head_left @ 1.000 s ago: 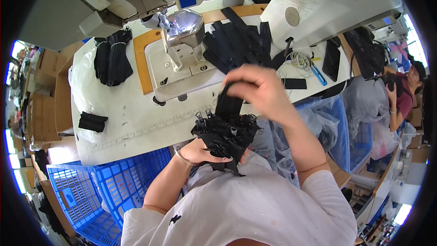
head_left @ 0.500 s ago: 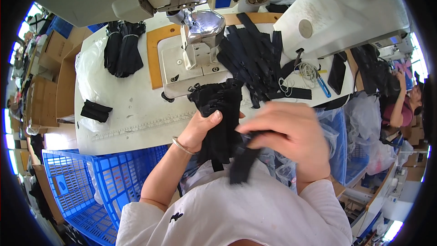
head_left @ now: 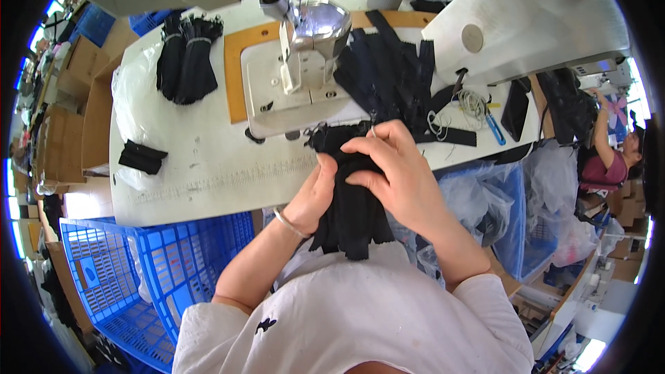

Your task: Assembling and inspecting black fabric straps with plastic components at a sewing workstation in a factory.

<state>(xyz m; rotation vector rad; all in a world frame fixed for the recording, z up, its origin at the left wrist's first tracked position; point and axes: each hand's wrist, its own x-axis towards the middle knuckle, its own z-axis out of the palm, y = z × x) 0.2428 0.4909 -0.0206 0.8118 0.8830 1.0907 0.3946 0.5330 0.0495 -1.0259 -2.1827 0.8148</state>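
Over the front edge of the table, a bunch of black zippers (head_left: 355, 218) hangs with its upper ends toward the sewing machine (head_left: 315, 48). My left hand (head_left: 313, 197) is closed around the bunch, thumb on top. Across its upper part lies my right hand (head_left: 405, 176), thumb and fingers curled in a pinch on the zippers; the fingertips partly hide what they grip. Just beyond my hands, a loose pile of dark zippers (head_left: 388, 73) spreads beside the machine's base plate.
Tied zipper bundles (head_left: 190, 62) and a small black folded piece (head_left: 143, 158) lie at left. String (head_left: 473, 105), a blue-handled tool (head_left: 496, 131) and a black phone-like slab (head_left: 515, 111) sit at right. Blue crates (head_left: 156, 256) stand below the table. Another person (head_left: 606, 159) sits far right.
My right hand has come in from the right, bringing a black zipper strip onto the bunch. It now grips near the top; my left hand still holds the bunch.
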